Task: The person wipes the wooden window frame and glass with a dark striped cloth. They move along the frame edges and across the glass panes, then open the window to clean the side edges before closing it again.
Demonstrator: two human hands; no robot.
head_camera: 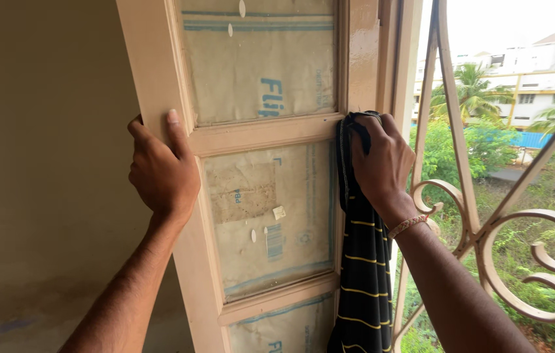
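At the open window shutter, seen from the head camera, the left hand (161,171) is clamped on the outer edge of the shutter frame (159,72), thumb on the front face and fingers curled round behind, bracing it. Over on the hinge side, the right hand (382,165) is bunched into a fist around a dark cloth with thin yellow stripes (364,261), pressing its top against the frame right where the cross rail (264,134) meets the upright; the rest of the cloth hangs straight down the frame's edge.

How far along? My read is mid-wipe: the painted wood looks fairly glossy near the top right, but no clear line between wiped and unwiped shows, so what is done and what is left is hard to call. The lower rail (277,297) and bottom panes look untouched by the cloth at present.

Hidden bits: the left fingers behind the frame, the patch of wood under the cloth, and the shutter's top and bottom, both cut off. Panes are backed with taped cardboard (258,65). Outside, a curled metal grille (486,229), trees and buildings.
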